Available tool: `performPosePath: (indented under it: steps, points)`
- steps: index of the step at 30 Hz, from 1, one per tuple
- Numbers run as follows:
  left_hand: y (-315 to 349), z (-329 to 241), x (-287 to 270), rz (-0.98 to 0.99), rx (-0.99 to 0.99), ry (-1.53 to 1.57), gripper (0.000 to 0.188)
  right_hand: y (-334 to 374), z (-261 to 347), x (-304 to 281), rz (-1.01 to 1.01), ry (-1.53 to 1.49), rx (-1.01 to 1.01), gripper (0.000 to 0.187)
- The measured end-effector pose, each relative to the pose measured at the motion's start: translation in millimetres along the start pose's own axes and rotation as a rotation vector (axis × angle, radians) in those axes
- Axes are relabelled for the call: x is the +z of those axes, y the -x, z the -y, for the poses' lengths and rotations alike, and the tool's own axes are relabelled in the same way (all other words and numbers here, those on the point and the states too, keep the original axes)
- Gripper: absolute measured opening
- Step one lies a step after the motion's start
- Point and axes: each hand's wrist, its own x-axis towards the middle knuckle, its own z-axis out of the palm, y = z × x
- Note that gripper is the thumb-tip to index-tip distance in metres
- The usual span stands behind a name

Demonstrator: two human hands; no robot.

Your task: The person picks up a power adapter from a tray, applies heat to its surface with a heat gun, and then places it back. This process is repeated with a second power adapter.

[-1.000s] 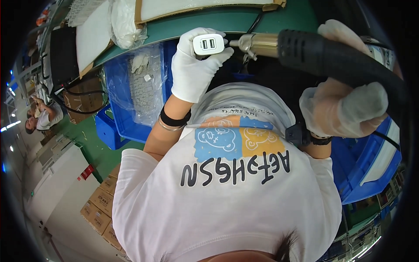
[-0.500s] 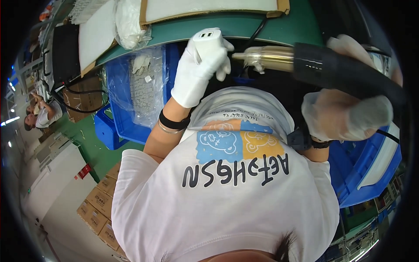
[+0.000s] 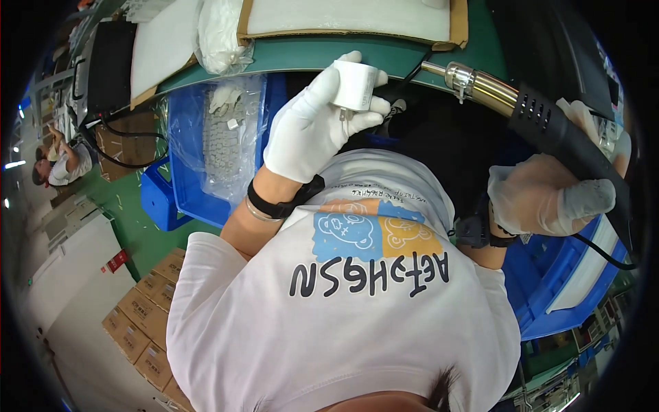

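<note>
Between the fingers of my white-gloved left hand (image 3: 298, 134), a small white USB charger (image 3: 355, 86) is held just off the bench edge, its metal plug prongs pointing down toward me. My right hand (image 3: 539, 192), in a thin pale glove, is wrapped around the black handle of a hot-air gun (image 3: 549, 123). The gun's brass-coloured barrel ends in a narrow nozzle that points left toward the charger, with a gap between them. Part of the right-hand grip is hidden behind the handle.
On the green bench (image 3: 295, 55) lies a shallow cardboard tray (image 3: 350, 19) lined with white foam. A blue bin (image 3: 189, 189) with bagged white parts stands at left, another blue bin (image 3: 563, 302) at right. Stacked cartons (image 3: 147, 309) and a person (image 3: 65, 158) are farther left.
My left hand has turned the charger so its prongs show instead of its USB ports. The hot-air gun has tilted, and its nozzle has moved up and right, away from the charger.
</note>
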Motion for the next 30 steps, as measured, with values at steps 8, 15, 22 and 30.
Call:
performPosePath:
  steps: [8, 15, 22, 30]
  points:
    - [8, -8, 13, -0.149, 0.199, -0.763, 0.067, 5, 7, 21, -0.245, -0.024, -0.003, 0.059]
    - [8, -6, -2, -0.246, 0.476, -1.049, 0.05, 7, 17, 27, -0.282, -0.104, 0.081, 0.062]
    - [4, -46, -12, -0.169, 1.172, -1.678, 0.049, 7, 17, 36, -0.346, -0.13, 0.12, 0.064]
    - [11, -81, -27, -0.245, 1.209, -1.587, 0.045, 1, 21, 37, -0.326, -0.185, 0.166, 0.062]
